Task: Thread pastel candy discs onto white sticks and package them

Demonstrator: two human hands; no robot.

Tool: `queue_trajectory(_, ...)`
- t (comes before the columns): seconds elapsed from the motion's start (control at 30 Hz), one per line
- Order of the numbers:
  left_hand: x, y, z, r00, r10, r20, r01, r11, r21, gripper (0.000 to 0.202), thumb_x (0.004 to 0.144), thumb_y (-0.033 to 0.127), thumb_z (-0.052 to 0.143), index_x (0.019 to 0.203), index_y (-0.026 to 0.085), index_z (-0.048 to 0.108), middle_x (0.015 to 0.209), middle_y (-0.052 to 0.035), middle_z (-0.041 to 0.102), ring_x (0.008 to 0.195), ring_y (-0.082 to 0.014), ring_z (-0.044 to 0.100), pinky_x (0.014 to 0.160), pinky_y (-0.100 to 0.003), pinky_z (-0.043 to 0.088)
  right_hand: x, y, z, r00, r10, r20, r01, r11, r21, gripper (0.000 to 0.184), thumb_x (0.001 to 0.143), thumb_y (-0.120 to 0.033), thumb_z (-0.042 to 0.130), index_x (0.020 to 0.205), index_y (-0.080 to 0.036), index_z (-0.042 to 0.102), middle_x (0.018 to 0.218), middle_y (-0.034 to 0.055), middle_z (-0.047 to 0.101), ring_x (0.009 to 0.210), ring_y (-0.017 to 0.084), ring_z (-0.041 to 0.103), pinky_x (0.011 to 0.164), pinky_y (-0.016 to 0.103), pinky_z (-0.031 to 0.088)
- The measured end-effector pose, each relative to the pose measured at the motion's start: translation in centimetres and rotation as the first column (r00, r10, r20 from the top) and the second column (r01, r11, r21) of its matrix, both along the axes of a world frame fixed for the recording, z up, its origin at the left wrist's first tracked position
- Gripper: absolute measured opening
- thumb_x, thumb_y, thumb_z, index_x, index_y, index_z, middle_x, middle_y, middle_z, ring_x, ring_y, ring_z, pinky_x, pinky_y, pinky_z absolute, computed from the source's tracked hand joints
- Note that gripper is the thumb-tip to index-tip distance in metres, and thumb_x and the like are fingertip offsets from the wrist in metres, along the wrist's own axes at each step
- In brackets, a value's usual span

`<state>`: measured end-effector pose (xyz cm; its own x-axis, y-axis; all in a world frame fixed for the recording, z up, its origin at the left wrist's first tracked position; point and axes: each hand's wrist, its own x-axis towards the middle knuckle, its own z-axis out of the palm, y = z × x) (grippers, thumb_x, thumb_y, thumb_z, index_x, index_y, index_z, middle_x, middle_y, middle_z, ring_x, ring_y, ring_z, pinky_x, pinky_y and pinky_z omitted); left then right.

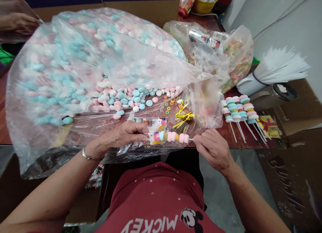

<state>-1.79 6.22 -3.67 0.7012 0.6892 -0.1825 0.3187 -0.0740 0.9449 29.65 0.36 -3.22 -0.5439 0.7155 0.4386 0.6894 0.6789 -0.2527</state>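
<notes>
A candy skewer [173, 137] of pink and blue marshmallows with small ring pieces lies level between my hands at the table's front edge. The fingers of my right hand [212, 147] are closed on its white stick, at the right end. At the left end, my left hand [133, 133] pinches a small clear bag with a colourful print [153, 138]; the skewer's blue end overlaps it, and I cannot tell how far inside it is. More printed bags [157, 123] lie just behind. Gold twist ties [184, 116] rest beside them, near loose cereal-like rings [169, 108].
A huge clear sack of marshmallows [75, 58] covers the left and back, spilling loose marshmallows [136, 99]. Another bag holds coloured rings [236, 55]. Finished-looking skewers [238, 108] lie at right, near a jug of white sticks [251, 82]. Another person's hand [21, 23] shows far left.
</notes>
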Motion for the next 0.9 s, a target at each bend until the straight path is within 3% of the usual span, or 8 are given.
queue_trajectory(0.13, 0.2, -0.1, 0.2, 0.997, 0.081, -0.004, -0.081, 0.997, 0.015, 0.019, 0.080, 0.030, 0.065, 0.068, 0.016, 0.064, 0.059, 0.0011, 0.059, 0.054, -0.0097, 0.049, 0.051, -0.018, 0.037, -0.1, -0.1, 0.1, 1.000, -0.010, -0.006, 0.010, 1.000, 0.001, 0.023, 0.092, -0.012, 0.047, 0.075, -0.017, 0.061, 0.059, 0.0000, 0.054, 0.061, 0.014, 0.044, 0.062, 0.030, 0.035)
queue_trajectory(0.27, 0.2, -0.1, -0.1, 0.992, 0.127, -0.010, -0.126, 0.988, 0.092, 0.020, 0.081, 0.032, 0.064, 0.069, 0.016, 0.064, 0.062, 0.0009, 0.058, 0.057, -0.0101, 0.049, 0.053, -0.019, 0.038, 0.0, -0.5, 0.4, 0.997, 0.003, -0.077, -0.014, 0.989, -0.146, 0.022, 0.093, -0.012, 0.046, 0.076, -0.017, 0.060, 0.063, 0.0002, 0.058, 0.061, 0.013, 0.047, 0.063, 0.028, 0.037)
queue_trajectory(0.37, 0.0, -0.1, -0.6, 0.995, 0.089, -0.043, -0.085, 0.992, 0.093, 0.021, 0.082, 0.035, 0.063, 0.072, 0.016, 0.064, 0.060, 0.0014, 0.057, 0.055, -0.0097, 0.048, 0.050, -0.018, 0.037, -0.1, -0.6, 0.4, 0.996, 0.009, -0.090, -0.028, 0.977, -0.210, 0.024, 0.094, -0.013, 0.045, 0.076, -0.018, 0.060, 0.064, -0.0004, 0.059, 0.061, 0.012, 0.047, 0.063, 0.027, 0.038)
queue_trajectory(0.5, 0.0, 0.1, -0.6, 0.996, 0.015, -0.083, -0.006, 0.995, 0.097, 0.022, 0.083, 0.035, 0.062, 0.073, 0.016, 0.063, 0.061, 0.0022, 0.056, 0.055, -0.0092, 0.048, 0.051, -0.017, 0.037, -0.4, -0.3, -0.2, 0.999, 0.033, -0.039, -0.036, 0.995, -0.089, 0.021, 0.093, -0.013, 0.048, 0.079, -0.017, 0.063, 0.062, -0.0002, 0.056, 0.062, 0.014, 0.046, 0.063, 0.029, 0.037)
queue_trajectory(0.7, 0.2, 0.1, 0.1, 0.997, -0.013, -0.074, 0.015, 0.999, 0.032, 0.020, 0.087, 0.033, 0.059, 0.077, 0.016, 0.063, 0.064, 0.0009, 0.062, 0.057, -0.0094, 0.053, 0.052, -0.018, 0.040, -0.4, 0.1, -0.8, 0.994, 0.086, -0.063, -0.081, 0.994, 0.078, 0.013, 0.089, -0.010, 0.056, 0.096, -0.016, 0.065, 0.069, 0.0023, 0.063, 0.070, 0.017, 0.048, 0.066, 0.031, 0.037)
queue_trajectory(0.8, 0.2, 0.0, 0.0, 0.998, -0.011, -0.059, 0.012, 1.000, 0.020, 0.021, 0.086, 0.035, 0.060, 0.077, 0.016, 0.064, 0.065, 0.0001, 0.064, 0.058, -0.0095, 0.055, 0.053, -0.017, 0.042, -0.6, -0.2, -0.7, 0.997, 0.063, -0.043, -0.061, 0.998, 0.028, 0.014, 0.091, -0.012, 0.052, 0.088, -0.016, 0.064, 0.064, 0.0011, 0.059, 0.065, 0.016, 0.046, 0.066, 0.031, 0.037)
queue_trajectory(0.9, 0.2, 0.1, -0.2, 0.999, -0.011, -0.039, 0.012, 1.000, 0.002, 0.020, 0.085, 0.033, 0.062, 0.078, 0.015, 0.065, 0.066, -0.0002, 0.065, 0.059, -0.0096, 0.056, 0.053, -0.017, 0.043, -0.7, -0.5, -0.6, 0.996, 0.062, -0.067, -0.070, 0.990, -0.121, 0.020, 0.094, -0.013, 0.045, 0.082, -0.017, 0.061, 0.066, 0.0013, 0.059, 0.065, 0.014, 0.048, 0.066, 0.029, 0.039)
